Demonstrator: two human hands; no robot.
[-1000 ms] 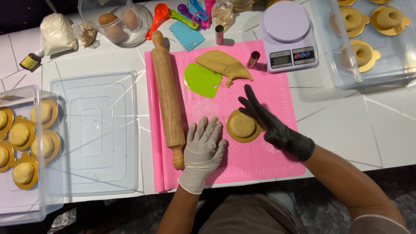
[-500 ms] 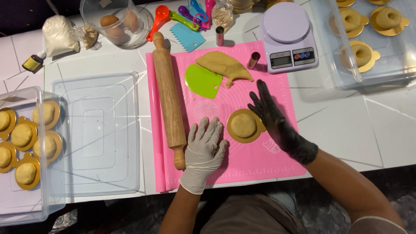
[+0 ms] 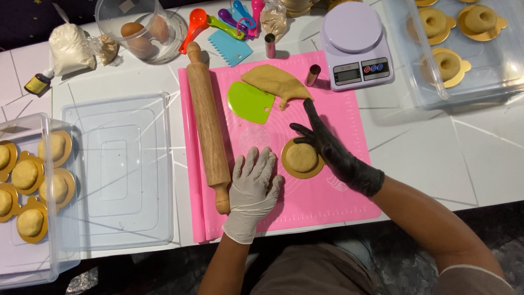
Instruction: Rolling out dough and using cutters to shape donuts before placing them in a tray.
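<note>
— On the pink mat [image 3: 327,202], what's your right hand [image 3: 333,150] doing?

— Black glove, fingers spread, palm w/ thumb side against the right edge of the gold disc [image 3: 302,159]. Not pinching it, just touching the rim. Dough round [image 3: 301,157] sits centred on that disc, near mid-mat.

— And your left hand [image 3: 254,183]?

— White glove, flat on the mat, fingers fanned out, holding nothing. It's just left of the disc, close but apart. Lower handle of the rolling pin [image 3: 208,121] is right beside it, on the thumbless side.

— Pin's where exactly?

— Lying lengthwise along the mat's left edge, top end toward the glass bowl [image 3: 136,33] w/ eggs.

— What's above the disc?

— Green scraper [image 3: 250,102] and a flat sheet of dough [image 3: 278,83], overlapping a bit, at the mat's top. Two small metal cutters [image 3: 313,75] near them. Scale [image 3: 356,43] at the top right corner, on the counter [image 3: 436,153].

— Sides?

— Clear lid [image 3: 117,169] left of the mat; beyond it a clear bin [image 3: 22,270] w/ more dough rounds on gold discs. Another such bin [image 3: 491,71] top right.
</note>
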